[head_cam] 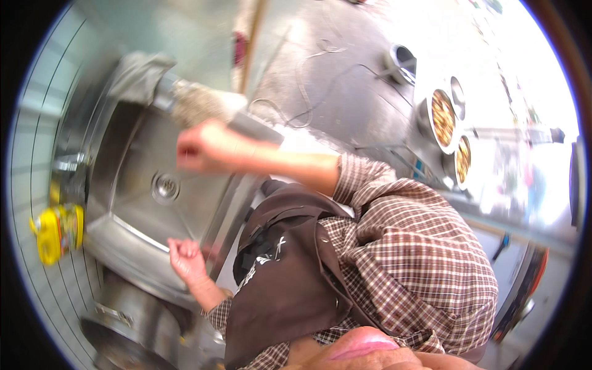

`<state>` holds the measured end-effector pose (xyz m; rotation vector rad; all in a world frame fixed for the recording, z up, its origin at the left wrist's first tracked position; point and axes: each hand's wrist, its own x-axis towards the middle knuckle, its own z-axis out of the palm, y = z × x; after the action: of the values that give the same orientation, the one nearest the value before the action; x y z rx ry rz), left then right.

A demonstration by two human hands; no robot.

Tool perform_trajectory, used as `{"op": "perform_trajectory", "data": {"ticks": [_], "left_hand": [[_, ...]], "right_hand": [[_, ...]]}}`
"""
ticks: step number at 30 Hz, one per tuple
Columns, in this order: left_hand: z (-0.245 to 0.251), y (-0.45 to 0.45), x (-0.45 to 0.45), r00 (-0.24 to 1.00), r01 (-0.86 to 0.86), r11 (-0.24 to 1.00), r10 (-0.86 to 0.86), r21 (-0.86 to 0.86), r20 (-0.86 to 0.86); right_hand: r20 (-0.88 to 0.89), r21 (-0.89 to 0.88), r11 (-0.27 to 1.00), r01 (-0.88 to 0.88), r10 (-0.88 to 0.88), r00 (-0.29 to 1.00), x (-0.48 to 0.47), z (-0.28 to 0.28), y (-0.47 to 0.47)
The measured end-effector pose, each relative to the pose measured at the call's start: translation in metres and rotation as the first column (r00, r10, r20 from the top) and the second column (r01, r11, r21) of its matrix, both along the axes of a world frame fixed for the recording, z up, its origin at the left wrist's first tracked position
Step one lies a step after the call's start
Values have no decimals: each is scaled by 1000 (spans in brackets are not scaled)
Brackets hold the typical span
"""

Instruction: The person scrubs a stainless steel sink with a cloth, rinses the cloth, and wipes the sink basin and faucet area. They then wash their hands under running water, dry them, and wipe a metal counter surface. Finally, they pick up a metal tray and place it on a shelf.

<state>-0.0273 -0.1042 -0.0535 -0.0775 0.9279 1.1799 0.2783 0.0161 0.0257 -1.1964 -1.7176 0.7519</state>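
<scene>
My right hand [201, 145] is raised over a stainless steel sink [134, 180], close to a pale textured cloth [199, 101] on its rim. That hand is motion-blurred with its fingers curled, so I cannot make out whether anything is inside. Near the sink's other end is my left hand [187, 261], palm partly showing. Its fingers are folded in and I see nothing in them. A round drain [165, 187] lies in the basin's floor between the two hands.
A yellow jug [58, 233] stands by the tiled wall [27, 162], near the faucet [69, 162]. A grey cloth [141, 76] hangs over the sink's corner. Beside the sink is a large wok [115, 342]. Behind me, bowls of food [443, 118] sit on a counter; a cable [300, 88] crosses the floor.
</scene>
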Motion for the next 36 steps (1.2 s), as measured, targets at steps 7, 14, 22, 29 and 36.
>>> {"op": "perform_trajectory", "data": {"ticks": [7, 14, 22, 29, 36], "left_hand": [[-2, 32, -35, 729, 272, 962, -185, 30, -659], [9, 22, -30, 401, 426, 903, -240, -52, -884], [63, -53, 20, 227, 544, 824, -325, -157, -918], [87, -67, 143, 307, 593, 805, -231, -4, -923], [91, -89, 232, 234, 743, 669, -258, 1, -937]], "right_hand": [[213, -388, 911, 139, -58, 975, -27, 4, -142], [105, -354, 847, 396, -385, 917, 22, -9, -212], [555, -650, 630, 425, 11, 832, 133, -14, -394], [543, -799, 297, 523, -19, 839, 242, -70, -546], [573, -798, 172, 578, -83, 815, 307, -126, -632]]}}
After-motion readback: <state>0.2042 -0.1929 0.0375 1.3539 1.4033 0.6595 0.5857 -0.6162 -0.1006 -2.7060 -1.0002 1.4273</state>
